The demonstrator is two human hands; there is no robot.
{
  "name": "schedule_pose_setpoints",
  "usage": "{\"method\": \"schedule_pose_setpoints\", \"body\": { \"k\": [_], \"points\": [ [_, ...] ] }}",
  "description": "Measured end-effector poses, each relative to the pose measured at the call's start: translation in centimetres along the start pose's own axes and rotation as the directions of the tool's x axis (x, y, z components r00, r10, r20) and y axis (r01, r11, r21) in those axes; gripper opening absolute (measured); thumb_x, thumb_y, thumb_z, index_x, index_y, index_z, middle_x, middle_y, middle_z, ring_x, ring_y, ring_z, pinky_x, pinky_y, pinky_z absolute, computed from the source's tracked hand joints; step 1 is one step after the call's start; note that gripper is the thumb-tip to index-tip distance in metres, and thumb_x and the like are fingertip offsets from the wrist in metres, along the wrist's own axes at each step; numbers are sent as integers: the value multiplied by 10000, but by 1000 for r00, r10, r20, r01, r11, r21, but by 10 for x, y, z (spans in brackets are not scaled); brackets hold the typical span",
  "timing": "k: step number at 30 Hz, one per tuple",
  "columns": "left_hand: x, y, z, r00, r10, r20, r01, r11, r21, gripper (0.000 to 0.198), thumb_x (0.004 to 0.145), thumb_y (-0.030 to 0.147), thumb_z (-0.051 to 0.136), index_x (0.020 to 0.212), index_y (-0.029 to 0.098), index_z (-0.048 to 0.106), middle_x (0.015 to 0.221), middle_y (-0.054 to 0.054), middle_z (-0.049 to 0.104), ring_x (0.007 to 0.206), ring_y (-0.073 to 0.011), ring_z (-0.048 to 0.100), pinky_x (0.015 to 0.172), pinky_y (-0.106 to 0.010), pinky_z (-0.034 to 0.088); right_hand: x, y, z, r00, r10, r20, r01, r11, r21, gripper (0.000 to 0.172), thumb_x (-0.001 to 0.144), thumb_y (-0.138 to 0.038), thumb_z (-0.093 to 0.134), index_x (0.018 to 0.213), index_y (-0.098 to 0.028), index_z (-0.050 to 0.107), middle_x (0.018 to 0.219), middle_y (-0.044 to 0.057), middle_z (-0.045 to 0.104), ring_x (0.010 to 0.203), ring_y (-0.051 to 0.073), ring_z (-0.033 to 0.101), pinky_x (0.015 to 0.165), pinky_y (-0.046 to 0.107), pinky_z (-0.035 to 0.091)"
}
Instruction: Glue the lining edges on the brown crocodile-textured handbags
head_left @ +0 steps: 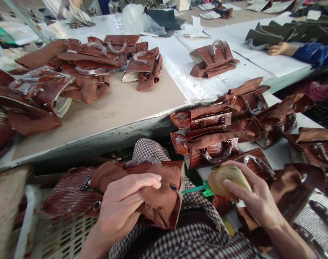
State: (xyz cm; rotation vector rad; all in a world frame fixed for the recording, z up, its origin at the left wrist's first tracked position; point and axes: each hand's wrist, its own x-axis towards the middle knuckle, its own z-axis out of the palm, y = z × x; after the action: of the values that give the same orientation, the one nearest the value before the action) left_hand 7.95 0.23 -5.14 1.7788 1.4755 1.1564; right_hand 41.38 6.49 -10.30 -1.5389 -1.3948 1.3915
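Observation:
On my lap lies a reddish-brown crocodile-textured handbag (69, 192), its brown fabric lining (161, 198) pulled out. My left hand (123, 201) is closed on that lining, the fingertips pinching a fold. A small dark zipper pull (174, 187) shows near the bag's pale open edge. My right hand (250, 196) is wrapped round a yellowish squeeze bottle (223, 180) with a green nozzle (207, 189). The thin nozzle tip points left and reaches the bag's edge; whether it touches cannot be made out.
Several brown handbags (220, 118) are piled at my right, and more brown bags (93, 57) lie on the worktable (120, 104). One bag (214, 59) stands farther back. A co-worker's hand (279, 48) rests by dark green pieces (288, 34). A plastic crate (63, 237) sits at lower left.

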Motion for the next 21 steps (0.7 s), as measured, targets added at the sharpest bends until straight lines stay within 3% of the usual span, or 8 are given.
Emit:
{"method": "schedule_pose_setpoints", "body": {
  "k": [3,6,11,14,17,18,19,21],
  "points": [
    [0,0,0,1000,-1,22,1,1000,3,288,871,62,565,964,220,787,984,-22,841,918,-189,800,864,-220,622,-8,-2,3,997,65,32,-68,993,99,517,808,-512,841,1218,-257,657,956,45,721,751,250,632,582,303,532],
    [2,2,1,1000,20,19,-20,1000,6,296,852,50,578,961,227,788,988,-10,842,927,-173,801,868,-188,612,-16,-3,8,987,136,80,-152,959,239,529,793,-503,849,1224,-265,656,896,40,693,615,207,551,436,266,430],
    [8,8,3,999,-47,-16,46,998,-34,310,791,28,565,881,212,798,938,-28,847,887,-205,811,821,-227,648,-17,-6,18,975,206,86,-223,883,412,527,749,-483,882,1172,-227,699,828,45,651,551,173,491,384,227,344],
    [10,8,1,999,-39,-26,38,998,-44,288,798,49,581,883,207,806,937,-42,846,888,-214,811,819,-234,655,-12,3,19,957,236,171,-290,827,481,441,768,-491,859,1046,-168,745,752,67,657,484,141,462,366,207,316],
    [9,5,-3,998,-48,-31,44,992,-120,263,835,100,583,907,212,810,950,-56,844,900,-230,812,816,-241,663,-8,20,18,911,310,271,-410,739,534,439,785,-562,807,883,-136,767,628,78,637,367,69,347,336,168,260],
    [8,3,-5,998,-50,-24,47,990,-136,252,848,124,585,914,219,809,955,-57,844,911,-237,812,823,-246,664,-7,24,17,912,303,277,-409,727,551,475,787,-621,761,847,-150,769,550,54,584,331,63,311,318,162,246],
    [8,0,-7,999,-49,-16,47,990,-133,243,864,146,583,915,230,806,960,-54,843,918,-242,811,830,-250,665,-5,28,16,944,238,227,-326,770,549,527,827,-693,668,815,-176,769,444,11,470,293,87,295,290,178,258],
    [8,-8,-10,999,-27,-21,25,997,-69,239,895,176,574,908,259,798,969,-41,841,923,-246,811,851,-259,665,0,30,14,990,53,131,-113,855,507,501,850,-733,594,904,-273,786,488,30,515,334,209,493,324,313,466]
  ]
}}
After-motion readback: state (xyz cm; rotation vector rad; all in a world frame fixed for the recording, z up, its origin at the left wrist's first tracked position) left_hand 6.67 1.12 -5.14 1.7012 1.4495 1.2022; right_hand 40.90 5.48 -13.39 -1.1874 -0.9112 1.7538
